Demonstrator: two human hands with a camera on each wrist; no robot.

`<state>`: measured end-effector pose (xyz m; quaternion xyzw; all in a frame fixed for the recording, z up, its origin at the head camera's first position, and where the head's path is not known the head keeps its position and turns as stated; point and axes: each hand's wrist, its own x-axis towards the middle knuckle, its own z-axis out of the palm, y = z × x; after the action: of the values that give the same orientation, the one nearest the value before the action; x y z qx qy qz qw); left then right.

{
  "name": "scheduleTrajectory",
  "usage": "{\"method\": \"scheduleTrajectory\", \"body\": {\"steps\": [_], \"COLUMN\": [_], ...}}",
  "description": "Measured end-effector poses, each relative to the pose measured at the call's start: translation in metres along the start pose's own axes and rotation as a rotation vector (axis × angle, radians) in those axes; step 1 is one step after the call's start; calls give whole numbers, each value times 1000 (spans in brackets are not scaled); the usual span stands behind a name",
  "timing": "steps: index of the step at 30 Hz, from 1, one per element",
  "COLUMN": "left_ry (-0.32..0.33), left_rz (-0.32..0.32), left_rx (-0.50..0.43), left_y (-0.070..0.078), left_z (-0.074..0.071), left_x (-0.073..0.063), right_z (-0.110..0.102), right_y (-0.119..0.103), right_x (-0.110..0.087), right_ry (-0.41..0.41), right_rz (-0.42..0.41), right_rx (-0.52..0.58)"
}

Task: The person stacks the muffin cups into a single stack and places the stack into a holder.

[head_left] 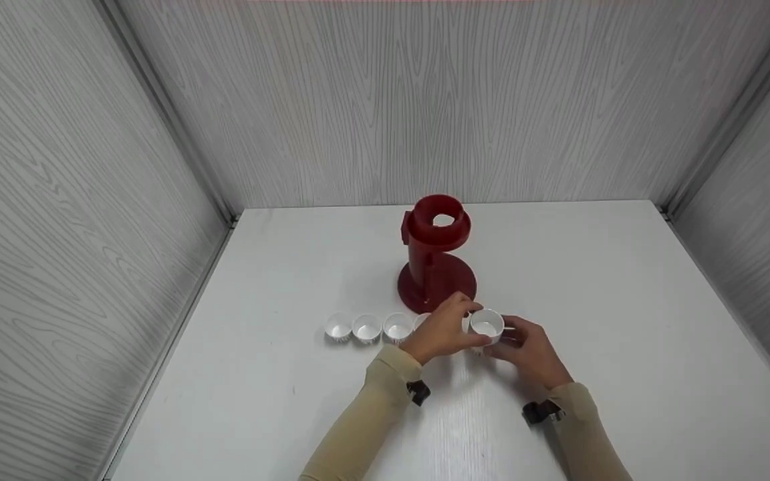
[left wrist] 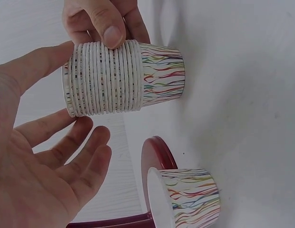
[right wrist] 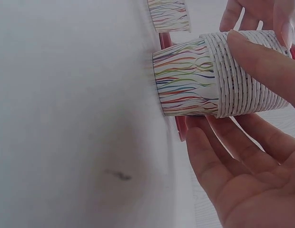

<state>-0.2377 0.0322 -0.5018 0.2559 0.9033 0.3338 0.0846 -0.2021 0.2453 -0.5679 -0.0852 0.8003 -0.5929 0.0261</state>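
Observation:
A stack of nested paper cups (head_left: 486,326), white with wavy coloured lines, stands upright on the table. My right hand (head_left: 533,349) grips the stack around its side, its thumb lying across the stacked rims in the right wrist view. At the top, my left hand (head_left: 444,329) pinches the rim of the uppermost paper cup (left wrist: 67,90) between thumb and fingers. That cup still sits nested with the others. Left of the stack, several single paper cups (head_left: 367,329) stand mouth up in a row, the rightmost partly hidden behind my left hand.
Just behind the hands stands a red stand (head_left: 418,260) with a round base and a ring-shaped holder at its top. The white table (head_left: 278,280) is bounded by grey wood-grain panels (head_left: 385,107) at the back and both sides.

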Motion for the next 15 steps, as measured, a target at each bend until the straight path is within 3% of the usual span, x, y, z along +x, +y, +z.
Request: {"method": "scheduleTrajectory", "body": {"steps": [7, 15], "left_ry": [-11, -16], "left_rz": [36, 43], "left_rx": [17, -3], "left_y": [0, -7], "left_z": [-7, -33], "left_x": [-5, -18], "right_z": [1, 0], "right_y": [1, -2], "right_x": [0, -1], "right_ry": [2, -8], "right_rz": [2, -5], "right_rx": [0, -7]}}
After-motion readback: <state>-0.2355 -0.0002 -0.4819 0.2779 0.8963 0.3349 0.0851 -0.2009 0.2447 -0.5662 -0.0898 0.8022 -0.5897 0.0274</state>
